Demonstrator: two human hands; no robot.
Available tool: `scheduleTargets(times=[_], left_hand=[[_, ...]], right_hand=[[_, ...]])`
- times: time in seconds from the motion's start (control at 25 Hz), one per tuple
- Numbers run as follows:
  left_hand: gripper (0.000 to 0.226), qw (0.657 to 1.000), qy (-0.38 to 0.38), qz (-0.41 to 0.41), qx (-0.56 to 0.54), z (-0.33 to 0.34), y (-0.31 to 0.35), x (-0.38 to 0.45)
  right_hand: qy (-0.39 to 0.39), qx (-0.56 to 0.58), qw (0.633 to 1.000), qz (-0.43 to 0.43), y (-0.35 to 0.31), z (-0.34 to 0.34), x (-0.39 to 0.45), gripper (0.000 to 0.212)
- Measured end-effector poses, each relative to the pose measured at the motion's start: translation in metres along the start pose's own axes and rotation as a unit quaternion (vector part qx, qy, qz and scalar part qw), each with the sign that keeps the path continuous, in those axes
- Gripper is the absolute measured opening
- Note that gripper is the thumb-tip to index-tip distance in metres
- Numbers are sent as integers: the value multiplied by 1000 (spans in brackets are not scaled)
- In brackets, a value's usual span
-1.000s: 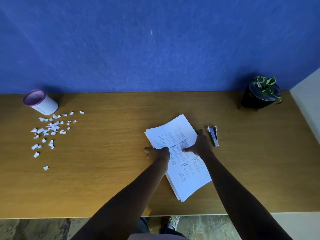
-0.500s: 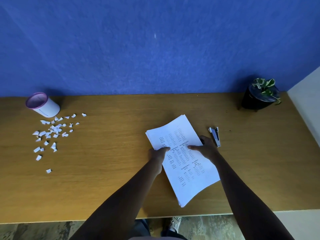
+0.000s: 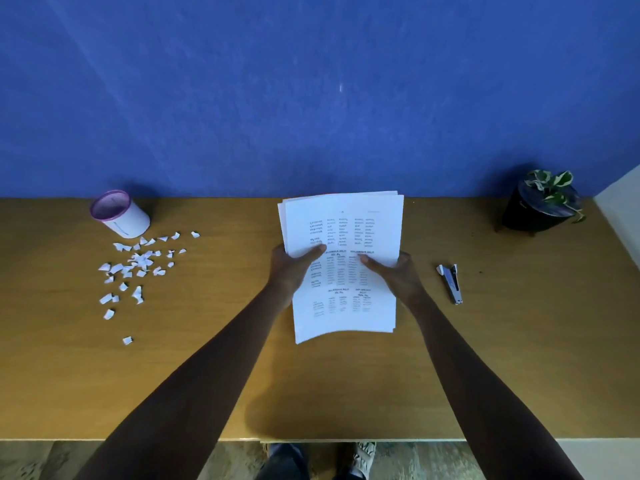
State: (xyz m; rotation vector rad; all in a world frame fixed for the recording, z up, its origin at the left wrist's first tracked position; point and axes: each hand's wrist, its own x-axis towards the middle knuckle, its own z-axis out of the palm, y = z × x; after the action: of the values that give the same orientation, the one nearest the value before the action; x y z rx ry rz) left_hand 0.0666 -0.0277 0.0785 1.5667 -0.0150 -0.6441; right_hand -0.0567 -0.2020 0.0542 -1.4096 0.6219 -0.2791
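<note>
— Where is the stack of printed sheets?
— Over the middle of the desk, held in both grips, its top edge toward 12 o'clock.
— And how do the grips sit?
— The left grip pinches the stack's 9 o'clock edge, thumb across the top page. The right grip pinches the 3 o'clock edge likewise.
— Anything near?
— A stapler lies at 3 o'clock, apart from the stack; paper scraps lie at 9 o'clock.
</note>
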Motion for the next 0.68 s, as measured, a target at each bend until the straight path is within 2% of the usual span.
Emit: scheduleTargets(times=[0.2,0.32,0.52,0.68], left_hand=[[23,998,4,52,-39,-21,33,-1],[31,996,-7,71,-55,-33,42,-4],[38,997,-41,64,11,-43,37,-5],[40,997,-47,61,30,-40,36,-8]], right_hand=[[21,29,996,-80,-27,34,2,22],[7,32,994,-104,-37,38,1,30],[-39,10,997,-73,-37,34,-2,38],[-23,10,998,-65,-36,35,-6,38]])
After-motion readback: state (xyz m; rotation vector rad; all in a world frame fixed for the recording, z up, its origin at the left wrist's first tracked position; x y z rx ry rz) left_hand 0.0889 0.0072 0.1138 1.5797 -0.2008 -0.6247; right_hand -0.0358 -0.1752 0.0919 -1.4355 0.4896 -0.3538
